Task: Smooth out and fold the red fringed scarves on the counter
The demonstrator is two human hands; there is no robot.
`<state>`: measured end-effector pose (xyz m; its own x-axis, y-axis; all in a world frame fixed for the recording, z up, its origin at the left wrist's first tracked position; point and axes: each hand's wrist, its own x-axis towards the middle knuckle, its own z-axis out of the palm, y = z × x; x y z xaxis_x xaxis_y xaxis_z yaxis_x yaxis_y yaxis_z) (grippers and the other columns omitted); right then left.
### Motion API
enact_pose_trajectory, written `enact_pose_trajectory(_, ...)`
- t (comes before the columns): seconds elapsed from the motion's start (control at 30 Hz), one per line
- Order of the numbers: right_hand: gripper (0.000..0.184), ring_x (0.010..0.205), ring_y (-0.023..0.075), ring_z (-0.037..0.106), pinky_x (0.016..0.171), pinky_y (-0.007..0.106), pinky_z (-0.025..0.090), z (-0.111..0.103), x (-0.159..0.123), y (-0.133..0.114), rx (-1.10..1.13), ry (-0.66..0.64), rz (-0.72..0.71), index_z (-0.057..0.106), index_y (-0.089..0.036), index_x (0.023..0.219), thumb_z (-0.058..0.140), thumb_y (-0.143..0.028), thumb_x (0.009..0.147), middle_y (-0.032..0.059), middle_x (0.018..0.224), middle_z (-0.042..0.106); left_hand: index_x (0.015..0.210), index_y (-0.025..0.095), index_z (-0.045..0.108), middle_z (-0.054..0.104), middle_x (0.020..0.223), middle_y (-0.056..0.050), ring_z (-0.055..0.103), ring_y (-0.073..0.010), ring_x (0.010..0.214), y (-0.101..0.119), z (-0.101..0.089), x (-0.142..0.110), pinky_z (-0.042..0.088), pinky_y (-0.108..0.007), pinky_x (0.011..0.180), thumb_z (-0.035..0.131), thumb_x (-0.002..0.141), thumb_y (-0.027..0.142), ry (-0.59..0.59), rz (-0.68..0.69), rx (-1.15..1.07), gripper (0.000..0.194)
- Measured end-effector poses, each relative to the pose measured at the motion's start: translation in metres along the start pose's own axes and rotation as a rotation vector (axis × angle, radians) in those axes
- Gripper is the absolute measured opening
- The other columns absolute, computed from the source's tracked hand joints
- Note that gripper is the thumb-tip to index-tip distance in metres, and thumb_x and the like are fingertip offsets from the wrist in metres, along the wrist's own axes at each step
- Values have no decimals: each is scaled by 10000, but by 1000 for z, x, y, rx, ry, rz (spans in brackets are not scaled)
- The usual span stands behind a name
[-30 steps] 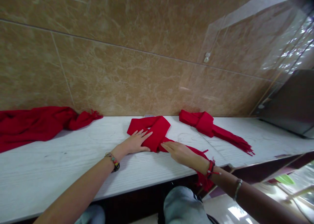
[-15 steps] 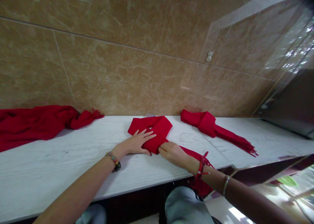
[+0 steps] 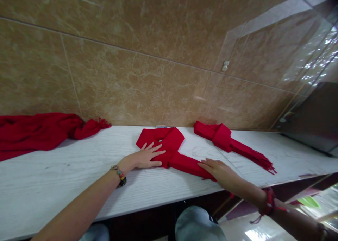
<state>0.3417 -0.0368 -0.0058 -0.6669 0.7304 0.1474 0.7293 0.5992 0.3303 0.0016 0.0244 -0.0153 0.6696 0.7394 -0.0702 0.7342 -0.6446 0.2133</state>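
Note:
A red scarf (image 3: 173, 142) lies on the white wood-grain counter in front of me, folded into a loop with its tail running down to the right. My left hand (image 3: 148, 156) rests flat on the lower left of the loop, fingers spread. Over the tail lies my right hand (image 3: 218, 170), palm down with its fingers stretched out on the cloth. It partly hides the tail's end. A second red scarf (image 3: 221, 137), folded with a fringed tail, lies at the right by the wall. At the far left another red scarf (image 3: 47, 132) lies loosely bunched.
The white counter (image 3: 87, 177) runs along a brown marbled tile wall (image 3: 126, 75). A dark box-like object (image 3: 314, 118) stands at its right end. A small clear item (image 3: 161, 126) lies against the wall. My knees are below the counter's front edge.
My right hand has moved right, from beside the loop out along the tail, and its fingers have straightened. The tail now lies flatter and wider. My left hand has stayed on the loop.

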Motion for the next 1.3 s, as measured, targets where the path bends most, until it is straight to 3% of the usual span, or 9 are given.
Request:
enact_pose_trajectory(0.17, 313, 1035, 271, 544, 882, 446, 409, -16, -1, 23, -100, 201, -123, 617, -142, 1012, 403, -40, 808, 148, 1046, 629, 1365, 371, 186, 84, 1475, -12, 19, -333, 1327, 2, 4, 0, 55, -555, 1029, 280, 776, 695, 39, 1, 7, 679)
enact_pose_trajectory(0.23, 395, 1104, 265, 503, 914, 451, 391, -17, -3, 20, -22, 99, -144, 575, -151, 1112, 393, -19, 788, 141, 1149, 584, 1367, 364, 186, 77, 1475, -19, 22, -328, 1328, 4, 4, -1, 59, -553, 1030, 276, 768, 705, 46, -7, 8, 695)
enact_pose_trajectory(0.4, 705, 1256, 248, 333, 1006, 393, 324, -30, -8, 8, 327, -432, 4, 283, -135, 1366, 508, -116, 699, 150, 1388, 324, 1362, 373, 196, 91, 1474, -2, 31, -326, 1329, 6, 1, 0, 56, -557, 1029, 284, 777, 693, 23, -24, 3, 672)
enact_pose_trajectory(0.57, 823, 1311, 296, 179, 1051, 466, 193, -33, 6, -4, 469, -429, 145, 201, -161, 1394, 583, -394, 703, 141, 1446, 179, 1355, 383, 213, 83, 1474, 4, 30, -326, 1329, 5, 0, 0, 53, -552, 1030, 279, 784, 686, 30, -27, -9, 650)
enact_pose_trajectory(0.77, 634, 1256, 248, 318, 1043, 392, 244, -7, 12, -3, 672, -320, 153, 379, -181, 1322, 458, -513, 788, 113, 1384, 341, 1354, 385, 216, 86, 1473, 3, 36, -321, 1330, 4, 0, 0, 53, -552, 1030, 286, 797, 668, 28, -18, -8, 628)
enact_pose_trajectory(0.9, 615, 1077, 224, 505, 952, 362, 364, -6, 23, 8, 748, -254, 383, 372, -127, 1310, 491, -416, 780, 135, 1215, 519, 1352, 383, 225, 87, 1474, 1, 40, -325, 1329, 2, 1, 2, 48, -553, 1030, 278, 797, 671, 32, -18, -10, 628)
enact_pose_trajectory(1.0, 631, 979, 242, 557, 867, 353, 421, -4, 39, 13, 740, -369, 480, 455, -123, 1233, 635, -260, 643, 118, 1115, 591, 1356, 380, 216, 83, 1474, 0, 26, -334, 1327, 3, 1, 2, 36, -563, 1025, 265, 795, 677, 33, -36, -15, 636)
enact_pose_trajectory(1.13, 344, 804, 231, 613, 699, 307, 481, -6, 52, 23, 851, -575, 485, 628, -122, 934, 637, -206, 601, 65, 880, 673, 1355, 379, 220, 87, 1473, 4, 31, -326, 1329, 4, -1, 1, 43, -552, 1030, 267, 804, 664, 32, -31, -4, 622)
enact_pose_trajectory(1.3, 389, 880, 186, 587, 725, 261, 475, -18, 45, 40, 1021, -539, 455, 570, -142, 990, 639, -226, 617, 60, 1016, 632, 1357, 369, 218, 97, 1473, 3, 39, -302, 1334, 4, -2, 1, 44, -535, 1039, 284, 819, 637, 31, -18, 0, 605)
